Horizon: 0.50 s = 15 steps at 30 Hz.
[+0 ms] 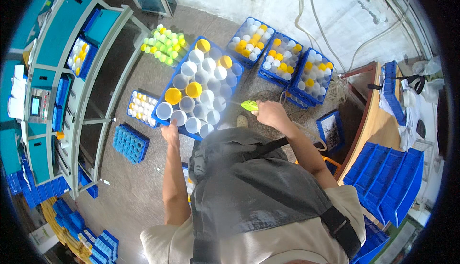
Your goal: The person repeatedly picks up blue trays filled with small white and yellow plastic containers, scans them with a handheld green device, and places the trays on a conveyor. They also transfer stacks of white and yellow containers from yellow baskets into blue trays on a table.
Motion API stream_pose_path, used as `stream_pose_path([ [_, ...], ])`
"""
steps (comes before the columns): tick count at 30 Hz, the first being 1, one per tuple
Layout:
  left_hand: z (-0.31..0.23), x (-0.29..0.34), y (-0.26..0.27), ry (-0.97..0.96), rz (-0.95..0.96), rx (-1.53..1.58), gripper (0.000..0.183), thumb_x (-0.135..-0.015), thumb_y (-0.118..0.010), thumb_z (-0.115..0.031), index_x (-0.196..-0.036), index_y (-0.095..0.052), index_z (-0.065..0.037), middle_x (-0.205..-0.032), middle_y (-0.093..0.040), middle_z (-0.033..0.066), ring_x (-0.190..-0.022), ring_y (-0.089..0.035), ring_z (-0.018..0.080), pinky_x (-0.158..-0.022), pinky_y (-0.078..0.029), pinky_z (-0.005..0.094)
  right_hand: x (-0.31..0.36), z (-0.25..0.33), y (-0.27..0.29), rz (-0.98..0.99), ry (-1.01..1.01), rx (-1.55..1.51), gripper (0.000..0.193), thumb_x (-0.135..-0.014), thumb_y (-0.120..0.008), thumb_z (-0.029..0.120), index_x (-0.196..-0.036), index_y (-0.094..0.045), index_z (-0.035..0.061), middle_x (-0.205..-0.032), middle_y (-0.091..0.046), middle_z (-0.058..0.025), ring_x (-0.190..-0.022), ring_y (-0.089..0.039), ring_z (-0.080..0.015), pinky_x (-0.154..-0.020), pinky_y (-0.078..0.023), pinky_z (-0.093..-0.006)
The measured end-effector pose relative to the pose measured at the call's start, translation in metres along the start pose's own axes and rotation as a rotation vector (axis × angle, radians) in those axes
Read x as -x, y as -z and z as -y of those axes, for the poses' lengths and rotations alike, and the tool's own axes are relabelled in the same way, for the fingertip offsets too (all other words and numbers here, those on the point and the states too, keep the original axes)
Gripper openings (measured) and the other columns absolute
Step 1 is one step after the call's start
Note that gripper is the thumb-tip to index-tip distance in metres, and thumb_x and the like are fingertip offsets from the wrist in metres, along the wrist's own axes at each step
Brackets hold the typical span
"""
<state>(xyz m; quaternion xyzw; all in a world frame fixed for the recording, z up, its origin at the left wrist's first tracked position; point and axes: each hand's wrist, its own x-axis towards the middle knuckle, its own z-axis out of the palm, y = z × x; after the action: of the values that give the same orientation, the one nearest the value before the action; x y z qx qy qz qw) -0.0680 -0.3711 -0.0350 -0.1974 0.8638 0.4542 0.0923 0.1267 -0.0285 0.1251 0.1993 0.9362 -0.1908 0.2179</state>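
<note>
The left hand [170, 134] gripped the near edge of the crate [191, 46] of cups [193, 89]; the right hand [270, 114] held a green gun [249, 105], right of it, pointing left. Blowing seemed in hand; the next move called for steady aim.

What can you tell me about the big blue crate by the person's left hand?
The blue crate looks like plastic: rectangular, with a slim rim. It is packed with rows of round, open-mouthed cups, mostly white or translucent, with four yellow ones. It sits at a slant in view, ahead of the person, its far end angled rightward. The left hand touches its near edge, toward the left corner. What supports it underneath is hidden.
</note>
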Motion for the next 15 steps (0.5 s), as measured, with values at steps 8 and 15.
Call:
stream_pose_path([
  [8, 0.004, -0.018, -0.006, 0.055, -0.062, -0.094, 0.042, -0.071, -0.074, -0.033, -0.088, -0.072, 0.005, -0.087, -0.072, 0.0209, -0.086, -0.071, 0.0314, -0.081, -0.053, 0.0424, 0.016, 0.029, -0.007, 0.025, 0.069, -0.002, 0.037, -0.093, -0.057, 0.033, -0.110, -0.063, 0.0006, -0.092, -0.071, -0.0209, -0.090, -0.069, -0.0361, -0.078, -0.053, -0.0458],
  [15, -0.003, -0.022, 0.002, 0.090, -0.100, -0.151, 0.039, -0.073, -0.072, -0.024, -0.098, -0.069, 0.005, -0.092, -0.070, 0.0153, -0.075, -0.070, 0.0248, -0.062, -0.056, 0.0357, 0.013, 0.057, -0.016, 0.040, 0.183, 0.012, 0.036, -0.093, -0.059, 0.029, -0.113, -0.062, -0.0005, -0.080, -0.069, -0.0222, -0.079, -0.069, -0.0370, -0.069, -0.053, -0.0472],
])
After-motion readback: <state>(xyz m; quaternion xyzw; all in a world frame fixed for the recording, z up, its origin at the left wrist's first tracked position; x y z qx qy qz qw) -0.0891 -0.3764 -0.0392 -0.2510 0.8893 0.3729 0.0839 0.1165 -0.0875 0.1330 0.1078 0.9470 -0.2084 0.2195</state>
